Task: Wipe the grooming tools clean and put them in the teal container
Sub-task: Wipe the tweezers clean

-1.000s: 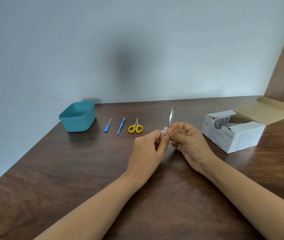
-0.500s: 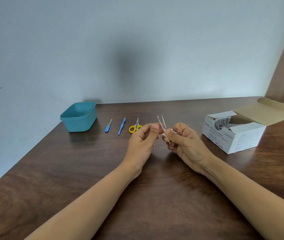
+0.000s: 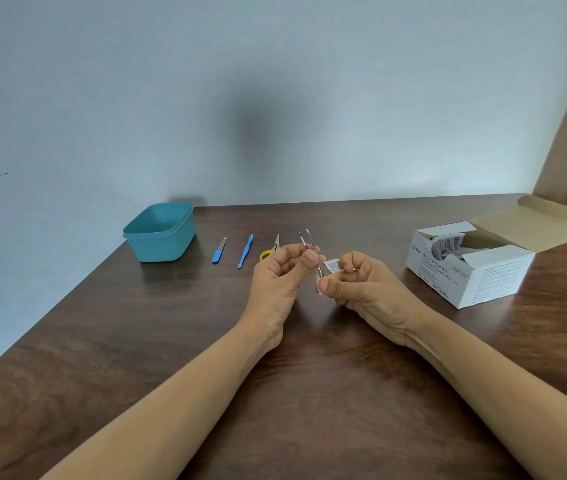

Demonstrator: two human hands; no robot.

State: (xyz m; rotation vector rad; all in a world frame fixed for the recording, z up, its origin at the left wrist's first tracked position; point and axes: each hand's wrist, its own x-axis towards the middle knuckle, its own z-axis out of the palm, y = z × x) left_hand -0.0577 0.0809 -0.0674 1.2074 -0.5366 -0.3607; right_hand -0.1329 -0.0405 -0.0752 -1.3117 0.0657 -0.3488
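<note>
Above the middle of the table my left hand [image 3: 283, 271] pinches metal tweezers [image 3: 309, 242], their two tips pointing up and away. My right hand [image 3: 361, 285] pinches a white alcohol swab [image 3: 331, 266] around the tweezers' lower end. The teal container [image 3: 160, 232] stands at the table's far left corner. To its right, in a row, lie a small blue nail file [image 3: 219, 250], a longer blue tool [image 3: 245, 251] and yellow-handled scissors [image 3: 271, 250], the scissors partly hidden behind my left hand.
An open white box of alcohol swabs [image 3: 469, 268] stands at the right, its flap folded back. The dark wooden table [image 3: 136, 341] ends at the pale wall behind and drops off along its left edge.
The tweezers were turned: their tips now point up and left. My left hand shifted up to pinch them near the middle, and my right hand slid the swab down to the lower end.
</note>
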